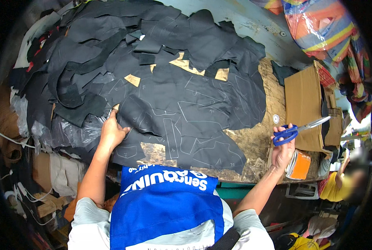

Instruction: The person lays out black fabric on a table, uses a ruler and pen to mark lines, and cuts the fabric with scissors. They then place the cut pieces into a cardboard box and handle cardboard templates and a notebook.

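Observation:
My left hand (113,132) rests on the left part of a spread of black leather-like sheets, index finger and thumb spread apart. Beside its fingers lies a curled black piece (138,113), raised in a fold. Off the table's right side, my right hand (282,153) holds scissors (287,135) by their blue handles, the blades pointing right and away from the sheet. Pale outlines of pattern shapes cover the marked black sheet (202,121) in front of me. Some outlines are long strips, others curved. Whether the left fingers pinch any edge is not visible.
Black scraps (111,37) lie heaped at the back and left. Worn wooden tabletop (273,98) shows along the right. A cardboard box (303,110) and an orange-and-white stack (299,164) sit there. Clear plastic (84,131) bunches at left. A person in yellow (332,187) is farther right.

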{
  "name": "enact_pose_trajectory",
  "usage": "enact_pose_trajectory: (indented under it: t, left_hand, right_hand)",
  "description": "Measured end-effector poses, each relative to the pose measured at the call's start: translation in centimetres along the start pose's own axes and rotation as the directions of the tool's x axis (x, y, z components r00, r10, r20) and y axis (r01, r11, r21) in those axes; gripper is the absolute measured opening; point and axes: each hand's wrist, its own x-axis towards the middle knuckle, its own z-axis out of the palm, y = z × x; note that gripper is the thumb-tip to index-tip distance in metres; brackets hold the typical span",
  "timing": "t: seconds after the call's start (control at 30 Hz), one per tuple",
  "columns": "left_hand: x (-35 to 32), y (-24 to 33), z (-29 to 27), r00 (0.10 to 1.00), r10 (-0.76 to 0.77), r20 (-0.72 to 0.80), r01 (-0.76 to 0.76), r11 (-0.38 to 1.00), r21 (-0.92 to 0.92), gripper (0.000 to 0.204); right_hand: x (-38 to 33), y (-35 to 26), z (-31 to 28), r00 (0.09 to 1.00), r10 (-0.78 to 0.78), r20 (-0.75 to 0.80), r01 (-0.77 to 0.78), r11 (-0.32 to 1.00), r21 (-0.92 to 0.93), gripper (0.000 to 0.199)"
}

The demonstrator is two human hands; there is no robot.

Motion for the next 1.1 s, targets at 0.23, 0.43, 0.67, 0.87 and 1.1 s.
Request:
enact_pose_trajectory:
  t: [0.23, 0.43, 0.67, 0.87, 1.1]
  left_hand:
    - [-2.4, 0.8, 2.0, 0.928, 0.248, -0.279, -0.184, 0.954, 0.238, 0.095]
    - [0.6, -0.7, -1.0, 0.983, 0.171, -0.071, -0.183, 0.956, -0.228, 0.084]
    - [1.2, 0.0, -7.2, 0.982, 0.17, -0.084, -0.164, 0.984, 0.068, 0.075]
    - [0.9, 3.7, -2.5, 0.938, 0.345, -0.04, -0.346, 0.921, -0.176, 0.068]
    - [3.8, 9.3, 5.1, 0.908, 0.386, -0.161, -0.418, 0.859, -0.296, 0.08]
  right_hand:
    - [4.2, 5.0, -4.0, 0.943, -0.03, -0.331, -0.299, 0.359, -0.884, 0.027]
    - [8.8, 5.7, -1.3, 0.913, -0.073, -0.402, -0.409, -0.134, -0.903, 0.033]
    - [10.5, 6.3, 1.9, 0.914, -0.022, -0.406, -0.405, -0.128, -0.905, 0.042]
    - [11.4, 8.5, 3.0, 0.935, 0.124, -0.332, -0.342, 0.068, -0.937, 0.032]
    - [14.3, 7.1, 6.7, 0.993, 0.079, -0.083, -0.113, 0.802, -0.586, 0.021]
